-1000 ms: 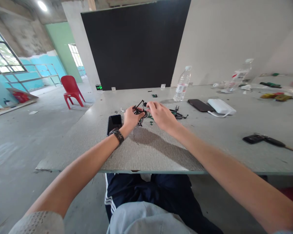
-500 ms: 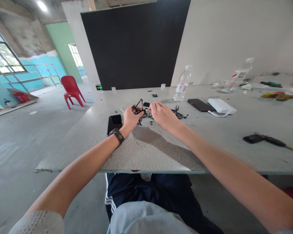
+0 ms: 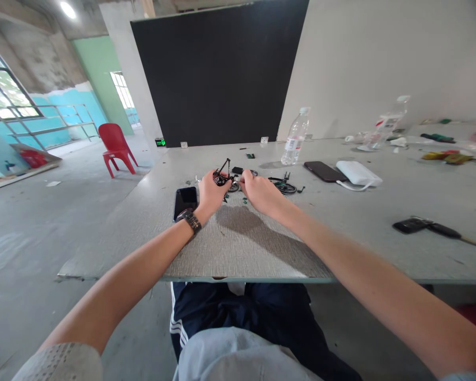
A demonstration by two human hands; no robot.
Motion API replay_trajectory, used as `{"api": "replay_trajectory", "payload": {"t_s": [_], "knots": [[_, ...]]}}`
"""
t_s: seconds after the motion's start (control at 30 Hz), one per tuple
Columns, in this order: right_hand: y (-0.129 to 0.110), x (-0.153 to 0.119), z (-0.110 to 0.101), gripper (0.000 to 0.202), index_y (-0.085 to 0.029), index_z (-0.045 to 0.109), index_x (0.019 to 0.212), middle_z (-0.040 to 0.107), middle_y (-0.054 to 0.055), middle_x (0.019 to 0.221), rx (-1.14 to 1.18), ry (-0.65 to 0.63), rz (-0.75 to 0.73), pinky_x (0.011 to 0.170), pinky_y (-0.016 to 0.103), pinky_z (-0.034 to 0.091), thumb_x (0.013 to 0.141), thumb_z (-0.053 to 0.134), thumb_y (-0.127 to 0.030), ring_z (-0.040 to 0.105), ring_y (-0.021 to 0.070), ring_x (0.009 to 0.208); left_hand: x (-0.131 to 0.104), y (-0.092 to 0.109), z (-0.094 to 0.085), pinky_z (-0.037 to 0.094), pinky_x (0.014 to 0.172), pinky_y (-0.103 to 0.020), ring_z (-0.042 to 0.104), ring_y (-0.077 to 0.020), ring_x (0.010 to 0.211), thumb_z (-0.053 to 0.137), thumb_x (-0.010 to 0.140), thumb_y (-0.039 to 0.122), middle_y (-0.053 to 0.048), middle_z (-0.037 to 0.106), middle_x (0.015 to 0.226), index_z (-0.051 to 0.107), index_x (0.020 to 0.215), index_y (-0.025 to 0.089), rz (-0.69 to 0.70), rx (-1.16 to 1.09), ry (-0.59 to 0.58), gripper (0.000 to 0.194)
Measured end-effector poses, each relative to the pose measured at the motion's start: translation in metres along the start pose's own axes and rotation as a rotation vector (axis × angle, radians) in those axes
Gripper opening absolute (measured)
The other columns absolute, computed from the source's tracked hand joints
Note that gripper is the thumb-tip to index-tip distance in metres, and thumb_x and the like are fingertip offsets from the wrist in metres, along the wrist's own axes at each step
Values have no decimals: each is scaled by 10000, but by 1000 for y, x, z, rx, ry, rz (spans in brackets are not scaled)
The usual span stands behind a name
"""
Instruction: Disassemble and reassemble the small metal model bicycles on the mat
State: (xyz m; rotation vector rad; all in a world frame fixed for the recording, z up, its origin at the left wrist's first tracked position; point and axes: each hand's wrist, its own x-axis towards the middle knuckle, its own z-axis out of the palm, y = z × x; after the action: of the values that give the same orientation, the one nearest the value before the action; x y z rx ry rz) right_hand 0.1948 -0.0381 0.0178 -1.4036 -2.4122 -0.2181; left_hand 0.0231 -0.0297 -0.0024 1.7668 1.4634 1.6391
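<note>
My left hand (image 3: 211,192) is closed around a black miniature bicycle frame (image 3: 228,165), with a small spoked wheel partly covered by the fingers. Close beside it, my right hand (image 3: 258,190) has its thumb and forefinger pinched together at the right end of the bicycle frame. Whatever sits in that pinch is too small to make out. Tiny green parts (image 3: 245,200) lie on the table below the hands. Right of my right hand is another black wheel piece (image 3: 286,188) with thin prongs. A small black rectangular piece (image 3: 237,170) lies behind the hands.
A phone (image 3: 185,201) lies by my left wrist. To the right are a water bottle (image 3: 295,138), a brown phone (image 3: 324,171), a white power bank (image 3: 357,173) and a key fob (image 3: 410,225). A black panel (image 3: 222,74) stands behind the grey table (image 3: 238,248).
My right hand has shifted slightly left, its fingertips meeting the bicycle frame closer to my left hand. The wheel piece on the right shows more fully. My left hand stays nearly still.
</note>
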Motion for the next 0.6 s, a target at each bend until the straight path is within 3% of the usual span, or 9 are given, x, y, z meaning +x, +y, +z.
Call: {"api": "replay_trajectory", "payload": {"t_s": [0.2, 0.33, 0.47, 0.6], "knots": [[0, 3, 5, 143, -226, 479, 910, 633, 78, 759, 411, 84, 142, 573, 335, 350, 1022, 447, -309, 550, 205, 614, -1, -1, 0, 496, 967, -401, 698, -228, 970, 764, 796, 163, -60, 759, 990, 669, 881, 202, 18, 7, 2, 134], [-1, 8, 5, 235, -246, 460, 770, 584, 44, 684, 577, 112, 258, 577, 333, 364, 981, 550, -299, 538, 189, 613, -2, 0, 1, 496, 966, -398, 695, -231, 985, 753, 806, 162, -61, 752, 992, 660, 888, 212, 22, -8, -9, 134], [-2, 11, 7, 402, -266, 391, 654, 354, -35, 521, 865, 25, 387, 494, 323, 299, 950, 631, -393, 360, 140, 487, -4, 2, 0, 499, 953, -399, 692, -231, 955, 744, 818, 154, -62, 749, 988, 650, 893, 219, 32, 11, -32, 137], [1, 12, 10, 482, -271, 319, 633, 198, -83, 555, 1227, -58, 458, 452, 292, 207, 888, 713, -380, 186, 94, 490, -5, 3, 1, 499, 938, -397, 691, -229, 933, 742, 824, 158, -59, 751, 991, 645, 917, 215, 56, 51, -46, 146]]}}
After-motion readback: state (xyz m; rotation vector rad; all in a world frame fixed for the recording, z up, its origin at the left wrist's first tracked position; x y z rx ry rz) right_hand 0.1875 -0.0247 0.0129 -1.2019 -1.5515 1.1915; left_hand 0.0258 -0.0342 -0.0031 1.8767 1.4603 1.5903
